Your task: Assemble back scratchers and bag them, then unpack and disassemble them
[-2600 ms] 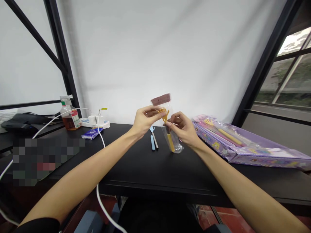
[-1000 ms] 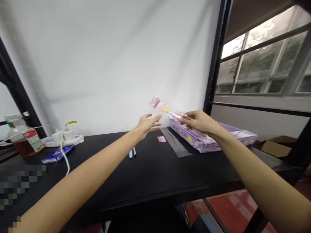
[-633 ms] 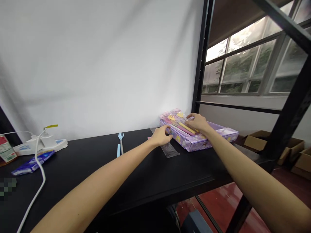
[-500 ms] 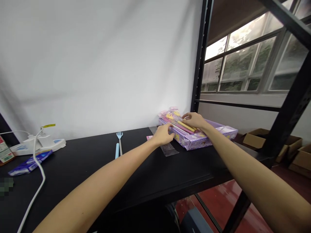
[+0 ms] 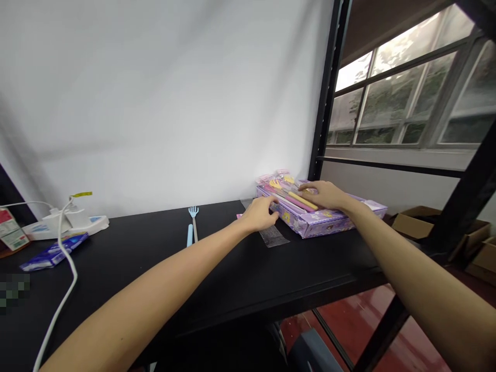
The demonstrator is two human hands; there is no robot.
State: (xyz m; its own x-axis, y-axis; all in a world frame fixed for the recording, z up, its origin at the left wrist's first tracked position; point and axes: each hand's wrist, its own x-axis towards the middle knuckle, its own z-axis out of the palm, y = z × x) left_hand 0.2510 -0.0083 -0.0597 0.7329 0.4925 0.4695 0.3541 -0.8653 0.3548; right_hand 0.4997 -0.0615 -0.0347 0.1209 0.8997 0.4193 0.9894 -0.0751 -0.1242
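Back scratchers with small hand-shaped heads, a yellow one (image 5: 302, 199) and pink ones beside it, lie in clear packaging in a shallow purple patterned box (image 5: 329, 223). My right hand (image 5: 323, 195) rests over the middle of the box, fingers stretched across the packages; its fingertips are partly hidden among them. At the box's left side is my left hand (image 5: 260, 213), thumb and forefinger bent and apart, with nothing visible between them. Beneath it lies a clear plastic sleeve (image 5: 274, 236) with a pink end. Left of my forearm, a light-blue back scratcher (image 5: 189, 235) lies on the black table.
A white power strip (image 5: 93, 224) with plugs and a white cable (image 5: 73, 276) sits at the left. Near it lie a blue packet (image 5: 56, 252) and a red-and-white carton (image 5: 11, 231). A black metal post (image 5: 327, 93) rises behind the box; cardboard boxes (image 5: 413, 222) stand beyond the table.
My right hand has flattened over the packages and shifted slightly right along the box. My left hand stays by the box's left edge. The whole view has shifted a little.
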